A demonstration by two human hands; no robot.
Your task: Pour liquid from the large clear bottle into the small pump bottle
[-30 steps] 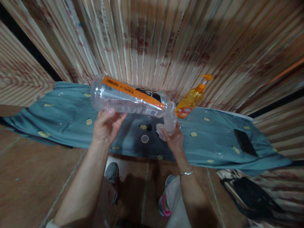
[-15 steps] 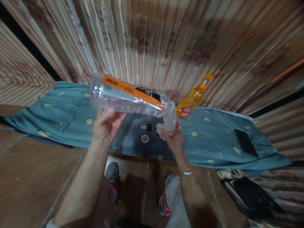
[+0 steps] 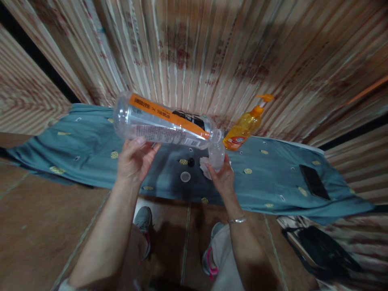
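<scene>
My left hand [image 3: 135,157] grips a large clear plastic bottle [image 3: 163,123] with an orange and black label, fingers under its body. The bottle is tipped on its side, its neck pointing right. At its mouth is a small translucent bottle [image 3: 216,155], held upright by my right hand [image 3: 222,176]. The two openings meet or nearly so; I cannot tell if liquid is flowing. A crumpled white tissue [image 3: 205,168] lies by the small bottle's base. Left of it on the cloth are a small black cap [image 3: 190,162] and a round translucent lid [image 3: 185,176].
A yellow pump bottle [image 3: 242,129] with an orange top stands just right of the large bottle's mouth. A dark phone [image 3: 313,182] lies on the right of the green cloth [image 3: 260,190]. A black bag [image 3: 325,248] is at lower right, and a striped curtain [image 3: 188,52] hangs behind.
The large bottle has shifted very slightly left and up. Both hands keep their hold, and nothing else has visibly moved.
</scene>
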